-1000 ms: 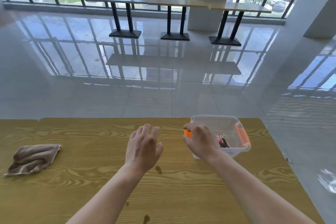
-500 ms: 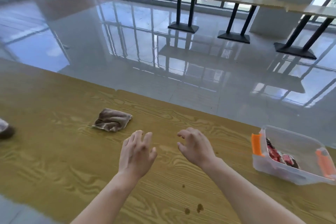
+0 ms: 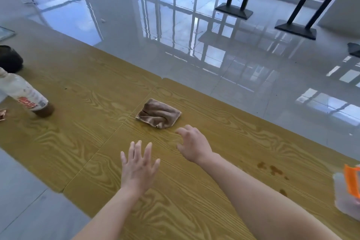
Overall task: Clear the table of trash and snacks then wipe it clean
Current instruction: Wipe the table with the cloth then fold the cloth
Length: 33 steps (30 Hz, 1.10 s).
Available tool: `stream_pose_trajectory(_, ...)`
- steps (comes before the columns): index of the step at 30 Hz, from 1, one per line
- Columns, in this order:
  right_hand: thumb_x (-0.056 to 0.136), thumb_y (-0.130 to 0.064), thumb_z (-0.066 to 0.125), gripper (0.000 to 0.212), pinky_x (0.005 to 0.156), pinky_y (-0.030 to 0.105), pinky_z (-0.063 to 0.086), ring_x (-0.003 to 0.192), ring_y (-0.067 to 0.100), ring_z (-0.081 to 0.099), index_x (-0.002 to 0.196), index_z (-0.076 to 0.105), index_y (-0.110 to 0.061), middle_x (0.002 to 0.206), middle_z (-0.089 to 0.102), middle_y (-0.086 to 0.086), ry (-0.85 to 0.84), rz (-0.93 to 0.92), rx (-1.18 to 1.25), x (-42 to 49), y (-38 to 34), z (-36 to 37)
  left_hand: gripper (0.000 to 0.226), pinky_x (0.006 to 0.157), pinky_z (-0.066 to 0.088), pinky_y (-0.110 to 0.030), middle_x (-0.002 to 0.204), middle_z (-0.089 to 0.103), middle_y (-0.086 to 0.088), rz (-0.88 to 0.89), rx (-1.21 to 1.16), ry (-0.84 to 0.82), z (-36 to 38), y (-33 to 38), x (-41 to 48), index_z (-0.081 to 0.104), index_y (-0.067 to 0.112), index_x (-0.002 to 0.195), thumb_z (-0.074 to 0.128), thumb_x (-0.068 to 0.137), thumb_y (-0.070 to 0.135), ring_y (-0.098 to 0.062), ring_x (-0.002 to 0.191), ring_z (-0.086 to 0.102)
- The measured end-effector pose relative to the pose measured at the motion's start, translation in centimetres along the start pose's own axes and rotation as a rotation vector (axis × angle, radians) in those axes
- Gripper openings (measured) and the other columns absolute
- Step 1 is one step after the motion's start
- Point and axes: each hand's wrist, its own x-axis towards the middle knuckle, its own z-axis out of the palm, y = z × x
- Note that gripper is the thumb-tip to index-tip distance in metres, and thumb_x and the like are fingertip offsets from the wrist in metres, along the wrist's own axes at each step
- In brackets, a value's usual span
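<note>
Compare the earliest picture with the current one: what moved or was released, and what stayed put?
The right hand let go of the clear bin and moved left toward the brown cloth; the left hand followed, open. The view swung left, bringing a bottle into sight. Cloth, bin and brown stains stayed on the table.

Two bare forearms in view, no sleeves visible. Left hand (image 3: 138, 165) and right hand (image 3: 193, 144): no rings, watch, gloves or wristbands visible. Short fingernails.
</note>
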Motion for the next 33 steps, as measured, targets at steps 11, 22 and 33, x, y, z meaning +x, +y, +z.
stream_pose_trajectory(11,0.100,-0.051,0.041,0.062,0.123,0.046,0.010,0.153,0.024,-0.006,0.155,0.012,-0.041,0.167,-0.003,-0.002,-0.135,-0.025,-0.157,11.6,-1.7,6.3,0.076,0.117,0.002,-0.065,0.165,0.008,-0.011,0.053,0.082,-0.022,5.0,-2.8,0.6,0.008,0.027,0.157,0.018,0.094,0.069,-0.032,0.151,-0.005)
stream_pose_trajectory(22,0.100,-0.032,0.045,0.024,0.104,0.052,0.036,0.133,0.033,0.034,0.121,0.056,-0.034,0.158,0.034,0.007,0.011,-0.064,-0.379,9.7,0.1,7.1,0.075,0.117,0.006,-0.065,0.165,0.008,-0.010,0.040,0.087,-0.053,4.9,-2.8,0.6,0.011,0.027,0.156,0.021,0.093,0.068,-0.031,0.151,-0.003)
stream_pose_trajectory(33,0.081,-0.009,0.061,0.015,0.075,0.046,0.051,0.102,0.035,0.057,0.082,0.064,-0.024,0.129,0.064,0.007,0.157,0.087,-0.366,-7.6,4.2,7.1,0.074,0.113,-0.009,-0.068,0.162,-0.011,-0.015,0.065,0.107,-0.139,4.0,-2.2,0.8,0.000,0.024,0.155,0.016,0.095,0.062,-0.035,0.148,-0.020)
